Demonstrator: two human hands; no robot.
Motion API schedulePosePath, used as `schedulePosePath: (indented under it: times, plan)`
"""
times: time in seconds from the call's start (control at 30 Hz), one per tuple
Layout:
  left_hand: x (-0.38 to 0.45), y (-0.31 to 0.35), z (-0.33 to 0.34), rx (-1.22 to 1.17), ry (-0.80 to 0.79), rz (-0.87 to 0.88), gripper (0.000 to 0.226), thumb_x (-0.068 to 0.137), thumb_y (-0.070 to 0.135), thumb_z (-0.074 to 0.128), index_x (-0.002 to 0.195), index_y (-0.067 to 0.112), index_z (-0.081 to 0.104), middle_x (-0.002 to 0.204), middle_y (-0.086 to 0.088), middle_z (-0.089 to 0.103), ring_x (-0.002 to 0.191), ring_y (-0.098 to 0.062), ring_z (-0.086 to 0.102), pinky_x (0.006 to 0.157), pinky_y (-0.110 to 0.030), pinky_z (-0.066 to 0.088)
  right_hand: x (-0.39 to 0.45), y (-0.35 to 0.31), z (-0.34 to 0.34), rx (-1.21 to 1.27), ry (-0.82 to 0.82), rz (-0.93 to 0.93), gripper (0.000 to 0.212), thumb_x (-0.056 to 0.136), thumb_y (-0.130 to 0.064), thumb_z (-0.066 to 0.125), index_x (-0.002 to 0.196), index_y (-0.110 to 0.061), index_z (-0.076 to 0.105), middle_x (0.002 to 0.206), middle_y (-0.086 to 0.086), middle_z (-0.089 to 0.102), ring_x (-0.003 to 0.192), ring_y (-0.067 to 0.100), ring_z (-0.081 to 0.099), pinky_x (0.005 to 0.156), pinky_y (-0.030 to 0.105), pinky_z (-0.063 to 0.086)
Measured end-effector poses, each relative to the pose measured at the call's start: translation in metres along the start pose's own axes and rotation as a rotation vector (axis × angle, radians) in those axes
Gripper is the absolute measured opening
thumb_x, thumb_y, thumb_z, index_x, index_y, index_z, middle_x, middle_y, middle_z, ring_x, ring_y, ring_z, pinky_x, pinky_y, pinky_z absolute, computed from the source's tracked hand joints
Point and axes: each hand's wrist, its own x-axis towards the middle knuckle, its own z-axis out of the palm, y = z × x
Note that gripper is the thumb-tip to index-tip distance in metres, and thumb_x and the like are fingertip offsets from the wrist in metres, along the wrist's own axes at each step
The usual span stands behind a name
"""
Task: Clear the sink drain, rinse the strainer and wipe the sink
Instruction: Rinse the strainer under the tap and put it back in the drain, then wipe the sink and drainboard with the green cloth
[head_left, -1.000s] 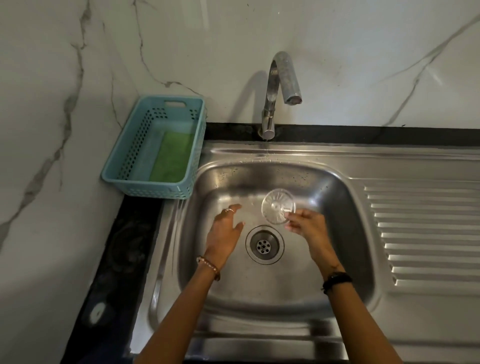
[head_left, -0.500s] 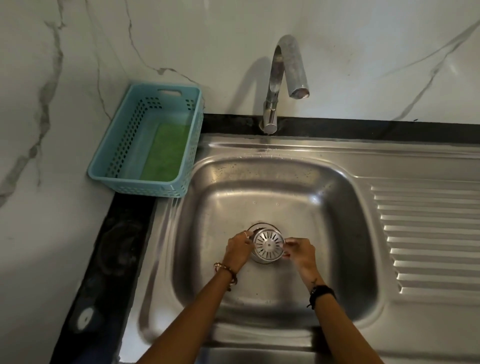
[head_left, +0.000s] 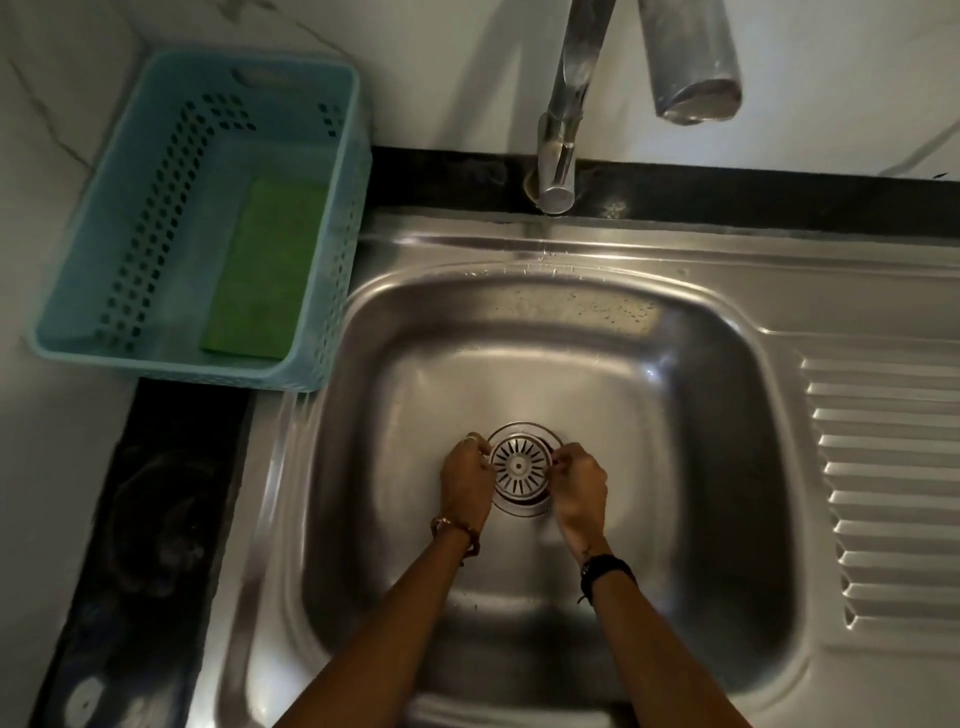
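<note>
Pinching the round strainer (head_left: 521, 466) from both sides, the left hand (head_left: 466, 480) grips its 9 o'clock edge and the right hand (head_left: 581, 486) its 3 o'clock edge, fingers closed tight on its rim. It sits over the drain in the middle of the sink (head_left: 701, 415).

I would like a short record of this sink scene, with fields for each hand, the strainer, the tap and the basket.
left hand: pinches the strainer's left edge
right hand: pinches the strainer's right edge
strainer: over the drain opening, slotted face up
sink: steel basin, a few droplets on the back wall
tap: no water running
basket: left of the sink, holds a green scrub pad
</note>
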Motion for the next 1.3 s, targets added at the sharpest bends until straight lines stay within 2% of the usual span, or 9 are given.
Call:
schedulePosePath:
  times: [0.33,0.47,0.63,0.8,0.87,0.93,1.0,1.13,1.3]
  plan:
    - [0.006,0.000,0.011,0.400,-0.047,0.162,0.048,0.083,-0.007,0.043,0.130,0.004,0.038,0.129,-0.016,0.042,0.097,-0.032,0.058,0.076,-0.033,0.046,-0.001,-0.001,0.003,-0.149,0.006,-0.074,0.022,0.088,-0.002,0.050,0.108,-0.007,0.045,0.108,0.014,0.060,0.092,0.029,0.061,0.072,0.034,0.051]
    - [0.005,0.003,0.001,0.286,-0.106,0.142,0.031,0.082,-0.002,0.056,0.110,0.004,0.046,0.119,-0.016,0.049,0.097,-0.032,0.057,0.072,-0.027,0.042,0.001,-0.006,-0.007,-0.082,-0.093,-0.020,0.019,0.086,-0.007,0.058,0.103,-0.008,0.049,0.105,0.011,0.063,0.092,0.026,0.062,0.072,0.030,0.051]
    - [-0.012,0.028,-0.026,0.064,-0.099,0.145,0.028,0.076,0.001,0.065,0.068,0.018,0.044,0.083,-0.007,0.053,0.077,-0.019,0.052,0.057,-0.013,0.036,-0.018,-0.034,-0.036,0.073,-0.178,-0.124,0.014,0.083,-0.014,0.066,0.077,-0.017,0.053,0.073,-0.007,0.058,0.069,0.010,0.057,0.051,0.007,0.040]
    - [-0.048,0.063,-0.059,-0.100,0.151,0.514,0.018,0.070,-0.006,0.063,0.069,0.009,0.054,0.072,0.001,0.051,0.060,-0.011,0.049,0.056,-0.014,0.038,-0.063,-0.072,-0.071,0.019,0.120,-0.539,0.028,0.079,-0.006,0.062,0.071,-0.022,0.041,0.069,-0.011,0.041,0.056,0.003,0.041,0.053,0.009,0.040]
    - [-0.054,0.064,-0.067,-0.022,0.136,0.560,0.024,0.073,-0.003,0.064,0.092,0.012,0.061,0.097,-0.003,0.058,0.085,-0.012,0.057,0.072,-0.015,0.044,-0.074,-0.078,-0.077,-0.015,0.150,-0.622,0.024,0.079,-0.006,0.061,0.080,-0.023,0.045,0.078,-0.009,0.045,0.060,0.003,0.045,0.051,0.014,0.039]
    - [-0.054,0.057,-0.067,0.264,-0.115,0.421,0.058,0.080,0.013,0.067,0.133,0.019,0.044,0.146,-0.011,0.035,0.134,-0.024,0.034,0.109,-0.031,0.033,-0.078,-0.082,-0.075,-0.175,-0.070,-0.521,0.035,0.081,-0.006,0.063,0.111,-0.021,0.053,0.110,0.001,0.055,0.090,0.013,0.058,0.071,0.023,0.049]
    - [-0.060,0.050,-0.069,0.446,-0.246,0.321,0.063,0.086,0.026,0.062,0.142,0.021,0.033,0.155,-0.010,0.022,0.143,-0.025,0.019,0.116,-0.042,0.023,-0.080,-0.078,-0.068,-0.405,-0.267,-0.418,0.045,0.084,-0.011,0.063,0.128,-0.017,0.051,0.131,0.005,0.053,0.114,0.021,0.055,0.091,0.027,0.046]
    - [-0.080,0.053,-0.094,0.319,-0.025,0.456,0.038,0.091,0.015,0.050,0.129,0.015,0.051,0.137,-0.002,0.052,0.127,-0.017,0.047,0.104,-0.026,0.037,-0.097,-0.093,-0.071,-0.347,-0.161,-0.573,0.028,0.090,-0.012,0.054,0.117,-0.015,0.062,0.113,0.005,0.068,0.100,0.019,0.065,0.077,0.018,0.044]
    - [-0.097,0.066,-0.160,0.175,0.453,0.757,0.033,0.089,0.006,0.051,0.121,0.010,0.059,0.128,-0.007,0.060,0.122,-0.020,0.054,0.101,-0.028,0.042,-0.130,-0.163,-0.082,-0.015,-0.103,-0.843,0.016,0.090,-0.012,0.055,0.101,-0.013,0.067,0.095,0.005,0.072,0.085,0.020,0.067,0.078,0.034,0.054]
